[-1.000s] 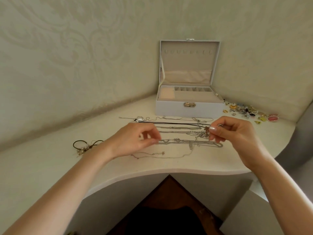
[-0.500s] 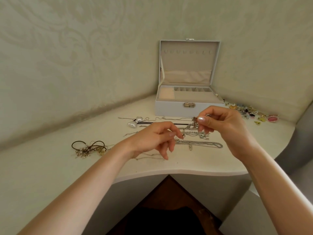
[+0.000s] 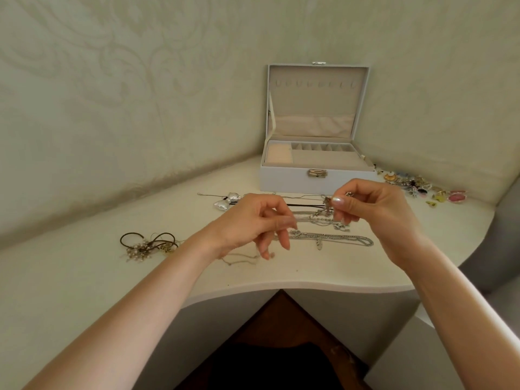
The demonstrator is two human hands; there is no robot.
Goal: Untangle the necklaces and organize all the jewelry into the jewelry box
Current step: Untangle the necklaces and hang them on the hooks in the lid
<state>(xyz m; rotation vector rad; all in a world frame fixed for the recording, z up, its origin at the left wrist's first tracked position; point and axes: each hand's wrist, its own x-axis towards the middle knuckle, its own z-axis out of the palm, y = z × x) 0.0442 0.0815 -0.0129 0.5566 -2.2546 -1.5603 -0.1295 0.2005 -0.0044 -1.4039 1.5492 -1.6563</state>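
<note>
Necklaces point(image 3: 325, 205) are bunched in a silvery knot held up over the middle of the cream table point(image 3: 84, 277), right in front of the person so both hands can get at them. The jewelry box point(image 3: 289, 182) sits at the back by the wall, lid stood upright. Its compartments look empty, so the sorting seems barely started.

The right hand point(image 3: 377, 218) is lifted off the table, with thumb and forefinger pinching the knot and the other fingers curled in. Holding it up probably lets the loose strands hang so it's easier to see which goes where. The left hand point(image 3: 247, 226) is lower, fingers curled, thumb and forefinger closed on what looks like one fine strand running toward the knot, likely to tease it free. These chains are thin and shiny, and a hard tug could just tighten the mess.

One silver chain point(image 3: 332, 239) lies flat on the table between the hands, and a black cord point(image 3: 304, 205) lies behind it with a silver bow point(image 3: 228, 201) beside it. Brown cords point(image 3: 149, 242) sit off to the left, and a scatter of little colourful pieces point(image 3: 416, 187) waits right of the box.
</note>
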